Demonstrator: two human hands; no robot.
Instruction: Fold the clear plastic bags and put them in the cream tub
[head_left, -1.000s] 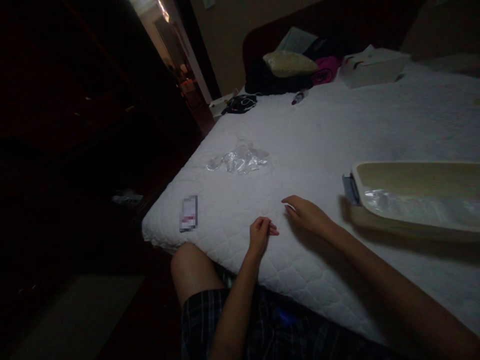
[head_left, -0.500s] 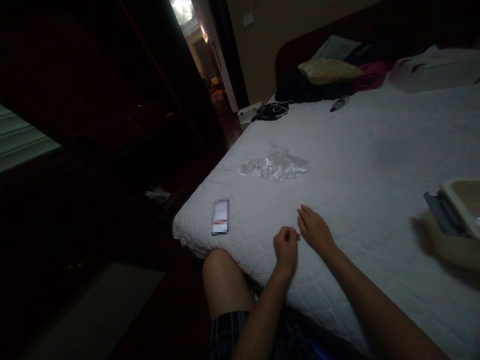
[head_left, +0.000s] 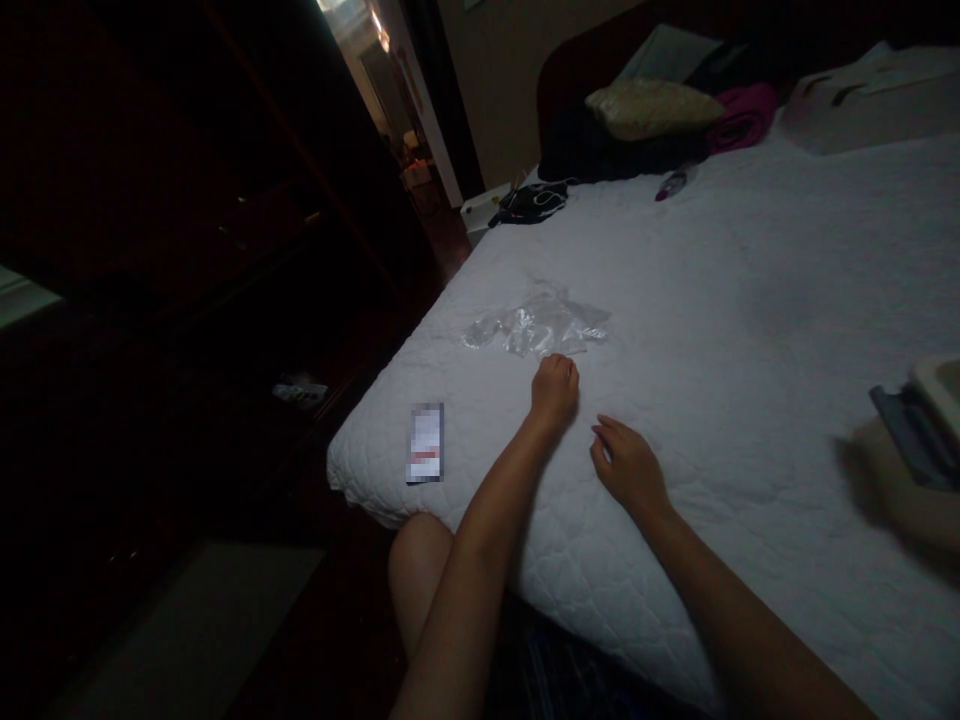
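Left hand [head_left: 556,391] is held at the near edge of the crumpled clear plastic [head_left: 536,325], its fingers curled; whether anything is gripped cannot be told. Nothing is seen grasped by the right hand [head_left: 628,464], whose fingers are loosely bent. The plastic is spread on the white bed [head_left: 712,330], beyond the phone [head_left: 426,443].

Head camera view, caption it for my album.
Left hand near crumpled clear plastic, right hand alongside, over white quilted bedding.
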